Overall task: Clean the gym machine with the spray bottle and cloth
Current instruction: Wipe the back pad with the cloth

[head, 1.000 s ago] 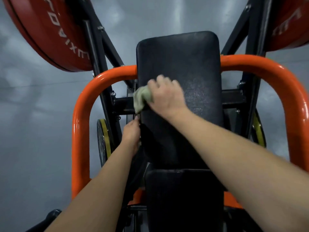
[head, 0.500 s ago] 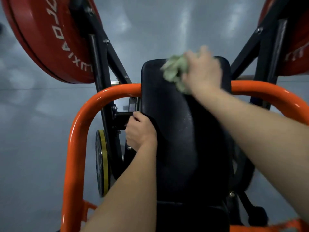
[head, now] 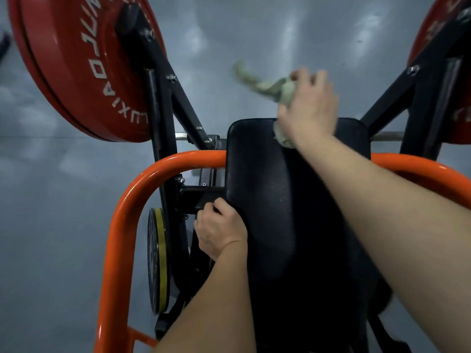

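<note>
- The right hand (head: pixel 309 108) is now up at the top edge of the back pad (head: pixel 267 200) — a second ago it was at mid-height.
- The cloth (head: pixel 257 81) now trails out past the pad.
- The left hand (head: pixel 220 231) now grips the pad's left edge.

Pale-green cloth (head: pixel 267 86), crumpled (one tail blurred), at the top edge of the black, speckled, upright machine pad (head: pixel 267 200).

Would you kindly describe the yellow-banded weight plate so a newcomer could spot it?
Find the orange frame looping round the black pad. Just inside its left bend stands the yellow-banded plate, seen edge-on. Unlike the large red plate above, it is small and black.
</note>
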The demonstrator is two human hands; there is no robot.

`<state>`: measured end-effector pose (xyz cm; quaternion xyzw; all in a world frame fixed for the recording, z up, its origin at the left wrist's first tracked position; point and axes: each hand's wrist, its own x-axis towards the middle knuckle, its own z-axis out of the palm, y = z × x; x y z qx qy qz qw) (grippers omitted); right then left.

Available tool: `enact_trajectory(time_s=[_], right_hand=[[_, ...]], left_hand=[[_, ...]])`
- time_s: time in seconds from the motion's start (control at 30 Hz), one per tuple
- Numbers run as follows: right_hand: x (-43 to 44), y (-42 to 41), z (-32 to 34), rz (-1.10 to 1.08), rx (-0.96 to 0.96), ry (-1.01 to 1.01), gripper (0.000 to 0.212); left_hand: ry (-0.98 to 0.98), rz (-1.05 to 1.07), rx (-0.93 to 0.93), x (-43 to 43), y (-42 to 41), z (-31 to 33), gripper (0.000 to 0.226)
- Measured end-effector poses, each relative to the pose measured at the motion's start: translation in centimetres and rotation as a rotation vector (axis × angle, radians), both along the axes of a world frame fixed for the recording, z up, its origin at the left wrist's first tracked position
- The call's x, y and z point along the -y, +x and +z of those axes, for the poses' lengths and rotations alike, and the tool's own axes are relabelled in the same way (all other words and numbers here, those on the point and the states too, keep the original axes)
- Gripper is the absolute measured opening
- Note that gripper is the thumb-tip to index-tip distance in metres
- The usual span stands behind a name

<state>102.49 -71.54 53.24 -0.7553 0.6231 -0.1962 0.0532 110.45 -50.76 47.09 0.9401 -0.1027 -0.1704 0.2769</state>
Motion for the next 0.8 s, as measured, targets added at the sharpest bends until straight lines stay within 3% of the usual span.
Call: enact_trajectory(time_s=[0.07,0.13,0.3,0.43,0.63,0.8], right_hand=[[-0.8,-2.1,-0.5,-0.049,-0.006,-0.053,0.044],[-1.9,-2.4,-1.2,0.04,-0.008,-0.129,0.045],[-1.7,-1.7,-0.5,0.019,0.053,-0.073,0.043],[-1.8,-1.8,-0.8,0.029,0.129,-0.02,0.042],[-1.1,-1.7,0.1,0.065,0.143,0.083,0.038],[2.1,-0.1,1.6,0.088,-0.08,0.433,0.03]], left_hand=[[0.012,-0.031,-0.017,0.1,0.1,0.1,0.053],[0.03,-0.065,-0.074,0.4,0.3,0.6,0.047],[0.105,-0.088,-0.278,0.8,1.6,2.7,0.043],[-0.059,0.054,-0.378,6.6,2.3,4.3,0.051],[-0.022,0.035,-0.05,10.6,0.0,3.9,0.053],[0.014,0.063,0.02,11.3,0.0,3.3,0.052]])
